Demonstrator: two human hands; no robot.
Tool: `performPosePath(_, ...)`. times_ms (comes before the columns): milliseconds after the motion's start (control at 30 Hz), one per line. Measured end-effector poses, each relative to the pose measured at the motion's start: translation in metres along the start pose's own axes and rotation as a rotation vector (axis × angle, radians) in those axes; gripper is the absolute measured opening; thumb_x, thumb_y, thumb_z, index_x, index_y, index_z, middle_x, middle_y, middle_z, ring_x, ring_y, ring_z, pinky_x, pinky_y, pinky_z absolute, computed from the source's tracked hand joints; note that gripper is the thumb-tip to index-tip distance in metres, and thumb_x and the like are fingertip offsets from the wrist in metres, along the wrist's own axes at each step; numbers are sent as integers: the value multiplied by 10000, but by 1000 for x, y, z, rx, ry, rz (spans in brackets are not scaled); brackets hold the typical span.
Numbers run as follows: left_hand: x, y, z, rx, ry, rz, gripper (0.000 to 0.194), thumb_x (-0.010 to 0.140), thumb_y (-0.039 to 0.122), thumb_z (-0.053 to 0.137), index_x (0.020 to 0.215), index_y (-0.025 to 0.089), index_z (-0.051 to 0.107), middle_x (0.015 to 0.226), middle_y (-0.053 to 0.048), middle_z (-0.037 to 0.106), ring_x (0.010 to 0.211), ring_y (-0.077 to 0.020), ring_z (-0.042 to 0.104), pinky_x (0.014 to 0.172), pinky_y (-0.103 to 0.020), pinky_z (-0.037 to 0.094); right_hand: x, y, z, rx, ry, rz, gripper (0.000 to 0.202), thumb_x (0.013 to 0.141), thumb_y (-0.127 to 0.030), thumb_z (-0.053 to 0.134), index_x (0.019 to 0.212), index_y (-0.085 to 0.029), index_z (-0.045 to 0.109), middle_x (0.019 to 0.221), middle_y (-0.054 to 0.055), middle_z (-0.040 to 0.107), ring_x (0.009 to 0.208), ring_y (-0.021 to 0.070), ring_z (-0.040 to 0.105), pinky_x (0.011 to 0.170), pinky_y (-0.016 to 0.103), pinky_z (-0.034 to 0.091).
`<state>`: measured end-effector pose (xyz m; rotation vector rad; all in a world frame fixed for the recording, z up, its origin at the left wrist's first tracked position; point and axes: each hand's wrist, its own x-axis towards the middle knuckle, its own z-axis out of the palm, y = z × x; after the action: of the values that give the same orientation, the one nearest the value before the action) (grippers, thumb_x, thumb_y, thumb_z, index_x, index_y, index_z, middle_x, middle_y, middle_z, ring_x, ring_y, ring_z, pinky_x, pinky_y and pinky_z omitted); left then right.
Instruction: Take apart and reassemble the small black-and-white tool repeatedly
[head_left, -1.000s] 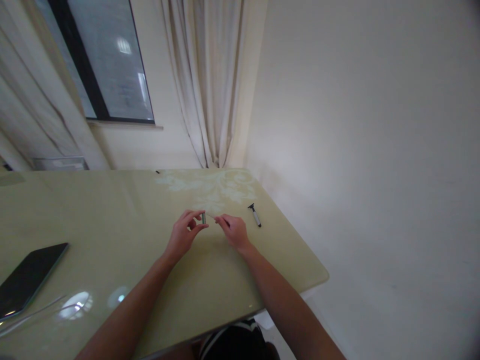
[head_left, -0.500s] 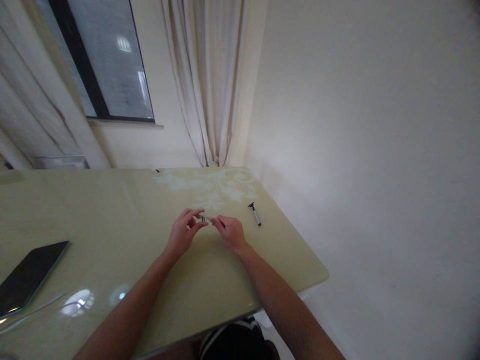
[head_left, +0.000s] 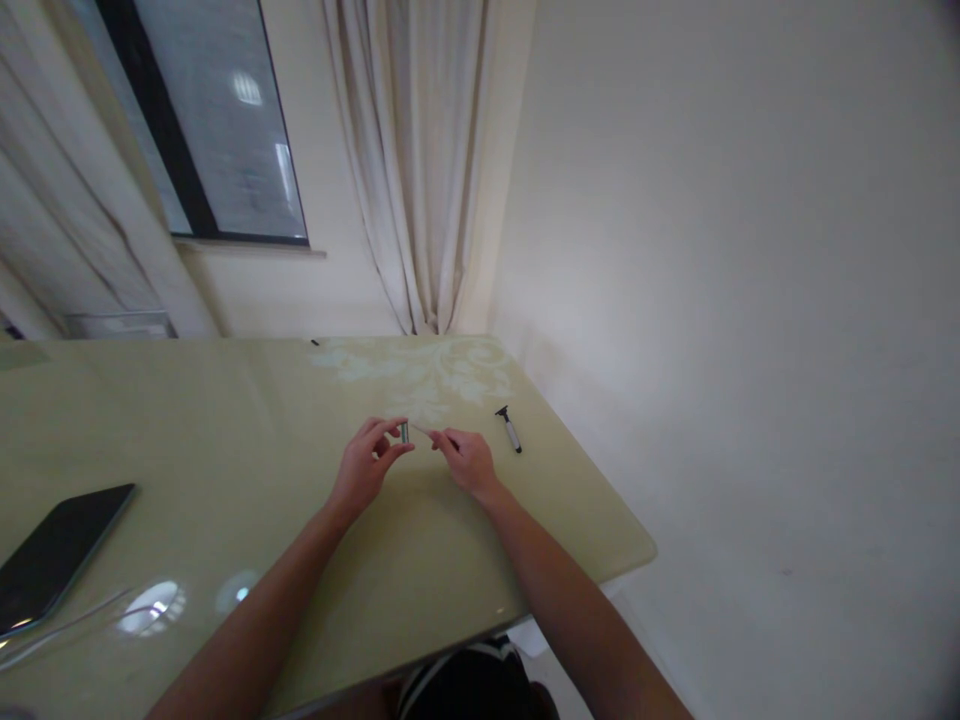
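Observation:
Between the thumb and fingers of my left hand (head_left: 365,465) is a small greenish razor blade head (head_left: 405,432), held upright above the table. My right hand (head_left: 466,461) pinches a thin pale stick-like tool (head_left: 421,429), whose tip points left toward the small piece, with a narrow gap between them. To the right of my right hand, a razor (head_left: 510,430) with a black head and a grey handle lies on the table (head_left: 585,520).
A dark tablet (head_left: 64,550) lies at the left, with a pale cable (head_left: 67,630) in front of it. A tiny black object (head_left: 315,342) sits near the far edge. Curtains (head_left: 424,170) and a wall stand behind the table.
My right hand has moved slightly right, drawing the thin tool back from the small piece. The piece in my left hand now shows more fully.

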<state>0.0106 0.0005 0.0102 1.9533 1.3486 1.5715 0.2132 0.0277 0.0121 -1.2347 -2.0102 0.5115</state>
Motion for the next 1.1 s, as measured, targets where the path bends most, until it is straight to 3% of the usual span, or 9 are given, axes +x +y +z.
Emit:
performPosePath(133, 0, 1, -1, -4, 3, 2, 334, 882, 413, 714, 1158, 226, 711, 911, -1, 609, 595, -94, 527, 605, -247, 501, 1, 1, 0, 80, -72, -78, 711, 1020, -704, 326, 858, -198, 800, 652, 13, 662, 599, 129, 562, 595, 237, 320)
performPosePath(300, 1, 2, -2, -11, 24, -7, 330, 876, 411, 722, 1149, 227, 713, 910, 0, 609, 599, -95, 535, 594, -243, 496, 2, 2, -2, 66, 1, -9, 742, 1015, -712, 317, 833, -183, 805, 629, 17, 631, 586, 132, 535, 591, 248, 308)
performPosePath(467, 1, 1, -1, -17, 12, 1, 337, 877, 426, 718, 1151, 230, 715, 899, 2, 611, 590, -92, 523, 602, -244, 497, 3, 3, -3, 170, -114, -75, 748, 1004, -724, 328, 859, -172, 810, 607, 4, 595, 570, 121, 495, 585, 235, 315)
performPosePath(600, 1, -2, -1, -3, 7, -8, 333, 875, 424, 720, 1149, 235, 718, 904, 4, 612, 598, -93, 535, 612, -245, 504, 4, 5, -2, 165, -59, -21, 748, 992, -731, 354, 824, -163, 811, 599, 1, 572, 561, 116, 471, 581, 241, 295)
performPosePath(700, 0, -3, -2, -14, 12, -2, 331, 878, 414, 720, 1155, 232, 716, 906, 6, 611, 593, -91, 531, 604, -243, 499, 3, 6, -3, 207, -103, -40, 733, 984, -733, 377, 833, -164, 814, 562, -15, 512, 545, 115, 441, 569, 241, 286)
performPosePath(800, 0, -2, -2, -13, 7, 5, 326, 876, 411, 725, 1147, 231, 720, 904, 6, 613, 597, -92, 530, 603, -242, 498, 3, 4, -5, 234, -137, -71, 710, 987, -721, 390, 840, -171, 814, 573, -16, 522, 553, 115, 449, 575, 239, 293)
performPosePath(933, 0, -1, -1, -4, 10, -1, 332, 875, 408, 725, 1152, 226, 719, 904, 4, 612, 603, -95, 534, 605, -244, 499, 3, 4, -8, 151, -58, -21, 721, 994, -718, 378, 819, -169, 811, 578, -8, 546, 550, 114, 458, 576, 243, 277)
performPosePath(1100, -1, -1, 1, -2, -31, 21, 323, 879, 399, 715, 1151, 224, 718, 899, 4, 615, 597, -93, 532, 608, -247, 497, 3, 6, -3, 179, -92, -64, 711, 1004, -709, 358, 843, -182, 807, 591, -9, 561, 567, 120, 481, 585, 237, 297)
